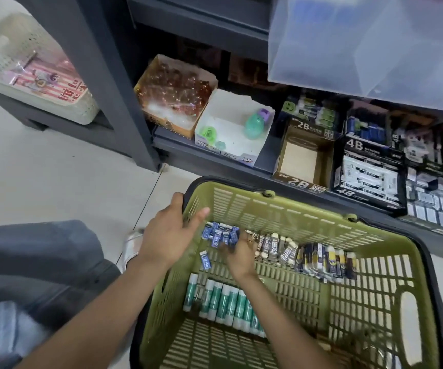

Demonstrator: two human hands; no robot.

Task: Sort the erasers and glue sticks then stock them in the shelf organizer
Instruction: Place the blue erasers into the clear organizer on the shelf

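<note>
Both my hands are inside the green basket (375,275) on the floor, in front of the dark shelf (215,153). My left hand (167,238) is at the basket's far-left corner, thumb hooked over the rim, fingers straight and loose above the blue erasers (219,234), gripping nothing. My right hand (237,255) is palm down with fingers curled at the near edge of that blue pile; fingertips are hidden and blurred, so I cannot tell if it holds one. A single blue eraser (205,260) lies apart, just left of my right wrist. Erasers run in a row along the basket's far side: blue at left, then brown 2B erasers (273,247), then dark 4B erasers (327,261). Glue sticks (225,302), white and teal, lie side by side on the basket floor under my right forearm. On the shelf: an open 2B box (304,158), beside it a 4B box (367,171) with erasers inside.
</note>
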